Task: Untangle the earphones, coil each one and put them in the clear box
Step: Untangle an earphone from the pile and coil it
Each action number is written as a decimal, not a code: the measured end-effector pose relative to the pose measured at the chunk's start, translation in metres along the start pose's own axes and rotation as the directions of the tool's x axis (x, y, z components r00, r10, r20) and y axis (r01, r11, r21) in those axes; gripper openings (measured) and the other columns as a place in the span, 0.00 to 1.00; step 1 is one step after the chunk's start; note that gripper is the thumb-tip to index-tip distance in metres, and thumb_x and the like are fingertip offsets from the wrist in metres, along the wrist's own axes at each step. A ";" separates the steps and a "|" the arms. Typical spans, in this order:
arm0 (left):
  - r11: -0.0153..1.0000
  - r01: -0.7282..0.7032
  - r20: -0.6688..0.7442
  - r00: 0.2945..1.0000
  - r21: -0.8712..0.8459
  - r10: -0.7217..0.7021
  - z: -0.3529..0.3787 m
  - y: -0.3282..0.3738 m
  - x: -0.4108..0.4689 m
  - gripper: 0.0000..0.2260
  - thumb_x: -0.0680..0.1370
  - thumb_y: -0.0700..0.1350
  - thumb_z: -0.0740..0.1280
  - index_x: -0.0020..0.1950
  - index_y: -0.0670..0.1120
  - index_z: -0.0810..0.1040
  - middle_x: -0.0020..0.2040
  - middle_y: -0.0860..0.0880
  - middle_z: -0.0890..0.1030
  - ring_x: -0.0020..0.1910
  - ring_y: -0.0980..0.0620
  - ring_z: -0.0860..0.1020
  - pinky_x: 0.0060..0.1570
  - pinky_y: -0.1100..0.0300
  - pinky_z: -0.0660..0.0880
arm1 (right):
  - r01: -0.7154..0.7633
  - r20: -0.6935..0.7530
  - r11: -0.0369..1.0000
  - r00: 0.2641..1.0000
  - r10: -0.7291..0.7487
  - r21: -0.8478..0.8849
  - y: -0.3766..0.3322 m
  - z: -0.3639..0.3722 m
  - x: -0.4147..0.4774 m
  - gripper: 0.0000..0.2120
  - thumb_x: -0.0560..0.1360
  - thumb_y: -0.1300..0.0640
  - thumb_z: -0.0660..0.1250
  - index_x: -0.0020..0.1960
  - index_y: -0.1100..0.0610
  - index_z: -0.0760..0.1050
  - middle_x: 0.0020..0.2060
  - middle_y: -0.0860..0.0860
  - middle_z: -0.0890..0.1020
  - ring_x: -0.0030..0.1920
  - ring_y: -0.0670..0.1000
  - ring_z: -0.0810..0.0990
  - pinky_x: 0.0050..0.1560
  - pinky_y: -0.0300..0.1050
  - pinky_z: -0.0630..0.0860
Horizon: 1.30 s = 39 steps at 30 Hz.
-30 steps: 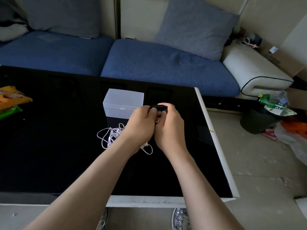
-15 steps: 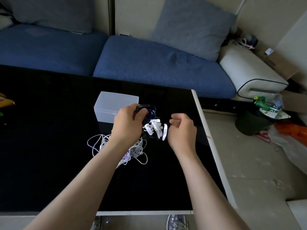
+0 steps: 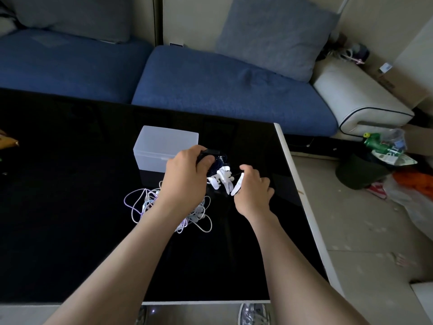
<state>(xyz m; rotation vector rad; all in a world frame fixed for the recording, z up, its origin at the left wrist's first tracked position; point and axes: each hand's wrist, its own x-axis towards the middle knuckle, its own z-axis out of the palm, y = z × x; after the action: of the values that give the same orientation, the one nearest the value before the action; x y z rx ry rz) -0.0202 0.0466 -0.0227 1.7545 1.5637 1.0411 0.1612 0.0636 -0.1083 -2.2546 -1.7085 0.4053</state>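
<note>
On the black tabletop [image 3: 70, 231], limp, light earphones [image 3: 198, 213] are heaped below the clear box [image 3: 161, 148], judged best taken by a loose outer loop, while a dark bundle [image 3: 216, 164] is gripped by the left hand [image 3: 185, 174] and a white strip [image 3: 236, 187] pinched by the right hand [image 3: 254, 191].

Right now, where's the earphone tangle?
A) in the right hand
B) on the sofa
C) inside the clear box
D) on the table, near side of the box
D: the earphone tangle lies on the black table in front of the clear box, partly under the left forearm; the right hand pinches a white strip.
</note>
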 end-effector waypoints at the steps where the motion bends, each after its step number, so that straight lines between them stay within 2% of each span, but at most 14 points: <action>1: 1.000 -0.003 0.008 1.000 0.002 0.003 0.000 0.001 -0.001 0.08 0.86 0.46 0.64 0.57 0.47 0.82 0.36 0.59 0.77 0.36 0.58 0.75 0.34 0.73 0.67 | -0.023 -0.012 1.000 1.000 0.023 -0.008 -0.001 0.000 0.003 0.39 0.77 0.69 0.69 0.82 0.47 0.59 0.76 0.50 0.69 0.73 0.60 0.67 0.72 0.60 0.62; 6: 1.000 -0.008 0.036 0.999 0.018 0.007 -0.001 0.002 -0.002 0.08 0.86 0.46 0.64 0.57 0.47 0.82 0.36 0.57 0.78 0.35 0.57 0.74 0.34 0.72 0.68 | -0.063 -0.017 0.985 0.998 0.061 -0.161 0.004 0.001 0.005 0.23 0.80 0.55 0.71 0.73 0.45 0.71 0.68 0.53 0.68 0.67 0.61 0.69 0.70 0.58 0.64; 12: 0.999 0.025 0.057 0.998 0.043 -0.028 -0.007 0.000 -0.004 0.09 0.86 0.47 0.65 0.55 0.46 0.83 0.36 0.54 0.79 0.36 0.57 0.75 0.30 0.67 0.67 | -0.041 -0.074 0.997 0.996 0.045 0.064 0.020 -0.002 -0.001 0.17 0.76 0.58 0.79 0.62 0.57 0.77 0.62 0.55 0.66 0.56 0.56 0.77 0.60 0.51 0.81; 14: 0.999 0.025 0.058 0.998 0.042 -0.028 -0.008 -0.001 -0.003 0.09 0.86 0.46 0.65 0.55 0.45 0.84 0.40 0.51 0.82 0.39 0.56 0.77 0.32 0.69 0.69 | -0.038 -0.099 0.998 0.994 0.043 0.050 0.023 -0.006 -0.003 0.18 0.74 0.57 0.81 0.59 0.60 0.78 0.62 0.56 0.66 0.55 0.55 0.77 0.57 0.48 0.81; 17: 0.998 0.030 0.052 0.998 0.058 -0.033 -0.012 -0.001 -0.004 0.10 0.86 0.46 0.65 0.55 0.43 0.84 0.40 0.50 0.81 0.38 0.57 0.76 0.33 0.72 0.68 | -0.023 -0.118 0.997 0.992 0.033 0.078 0.024 -0.019 -0.007 0.20 0.72 0.59 0.81 0.57 0.63 0.78 0.59 0.57 0.69 0.49 0.50 0.74 0.46 0.34 0.74; 20: 0.997 0.039 0.054 0.998 0.064 -0.043 -0.014 0.000 -0.006 0.10 0.86 0.46 0.65 0.55 0.43 0.84 0.39 0.50 0.80 0.37 0.56 0.75 0.32 0.73 0.68 | 0.007 -0.059 1.000 0.998 -0.007 -0.003 0.018 -0.038 -0.017 0.14 0.75 0.62 0.79 0.56 0.63 0.78 0.61 0.54 0.66 0.48 0.50 0.74 0.50 0.37 0.76; 22: 0.997 0.047 0.055 0.997 0.060 -0.051 -0.015 0.002 -0.008 0.10 0.86 0.45 0.65 0.54 0.43 0.84 0.37 0.51 0.79 0.36 0.56 0.74 0.32 0.72 0.68 | 0.000 -0.055 1.000 0.999 -0.001 -0.020 0.013 -0.051 -0.024 0.14 0.78 0.64 0.76 0.62 0.61 0.78 0.64 0.57 0.69 0.46 0.51 0.74 0.49 0.40 0.74; 26: 0.997 0.069 0.042 0.997 0.023 -0.069 -0.017 0.008 -0.015 0.10 0.86 0.46 0.65 0.54 0.43 0.84 0.39 0.50 0.81 0.38 0.51 0.77 0.32 0.68 0.68 | 0.052 -0.136 0.980 0.990 -0.026 0.193 0.002 -0.072 -0.038 0.27 0.77 0.71 0.70 0.71 0.55 0.68 0.65 0.55 0.68 0.44 0.46 0.75 0.41 0.30 0.70; 28: 0.994 0.106 0.035 0.994 -0.037 -0.105 -0.017 0.011 -0.019 0.10 0.86 0.47 0.65 0.53 0.44 0.84 0.42 0.46 0.84 0.42 0.46 0.81 0.38 0.55 0.77 | 0.124 -0.156 0.926 0.985 -0.072 0.355 -0.011 -0.084 -0.048 0.27 0.76 0.70 0.70 0.70 0.53 0.66 0.62 0.53 0.66 0.47 0.43 0.74 0.43 0.24 0.70; 30: 0.988 0.134 0.035 0.991 -0.081 -0.132 -0.017 0.015 -0.022 0.11 0.85 0.48 0.66 0.51 0.44 0.85 0.43 0.44 0.85 0.44 0.43 0.82 0.46 0.47 0.79 | 0.191 -0.186 0.856 0.976 -0.113 0.480 -0.027 -0.094 -0.058 0.30 0.75 0.69 0.72 0.67 0.49 0.62 0.62 0.52 0.67 0.53 0.43 0.74 0.48 0.24 0.69; 33: 0.983 0.146 0.022 0.989 -0.112 -0.144 -0.016 0.019 -0.024 0.12 0.85 0.48 0.66 0.48 0.43 0.84 0.40 0.45 0.85 0.43 0.43 0.83 0.44 0.49 0.79 | 0.201 -0.156 0.767 0.979 -0.133 0.609 -0.046 -0.106 -0.076 0.35 0.74 0.67 0.77 0.66 0.49 0.57 0.61 0.52 0.70 0.55 0.41 0.76 0.47 0.27 0.72; 35: 0.978 0.166 0.015 0.986 -0.125 -0.165 -0.016 0.020 -0.025 0.11 0.85 0.48 0.66 0.49 0.46 0.85 0.39 0.48 0.85 0.42 0.45 0.84 0.44 0.51 0.79 | 0.170 -0.123 0.715 0.985 -0.118 0.678 -0.053 -0.108 -0.088 0.33 0.74 0.64 0.79 0.66 0.53 0.59 0.58 0.49 0.74 0.48 0.32 0.78 0.43 0.24 0.72; 37: 0.968 0.193 0.011 0.981 -0.157 -0.194 -0.015 0.018 -0.025 0.11 0.84 0.50 0.67 0.49 0.47 0.85 0.39 0.49 0.86 0.42 0.45 0.85 0.47 0.47 0.83 | 0.129 -0.126 0.670 0.991 -0.053 0.731 -0.057 -0.109 -0.098 0.29 0.74 0.58 0.81 0.65 0.54 0.66 0.55 0.47 0.77 0.43 0.26 0.77 0.41 0.22 0.71; 39: 0.957 0.211 0.013 0.977 -0.200 -0.213 -0.015 0.019 -0.025 0.13 0.82 0.55 0.66 0.47 0.49 0.85 0.38 0.50 0.86 0.42 0.45 0.86 0.50 0.42 0.83 | 0.075 -0.123 0.612 0.992 0.037 0.787 -0.060 -0.110 -0.104 0.23 0.74 0.51 0.81 0.63 0.51 0.73 0.56 0.48 0.79 0.44 0.31 0.80 0.39 0.22 0.72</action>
<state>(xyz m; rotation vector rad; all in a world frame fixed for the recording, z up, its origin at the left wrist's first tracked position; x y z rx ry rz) -0.0229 0.0180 -0.0034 1.4154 1.5539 1.0603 0.1237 -0.0272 0.0214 -1.5407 -1.1254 0.8070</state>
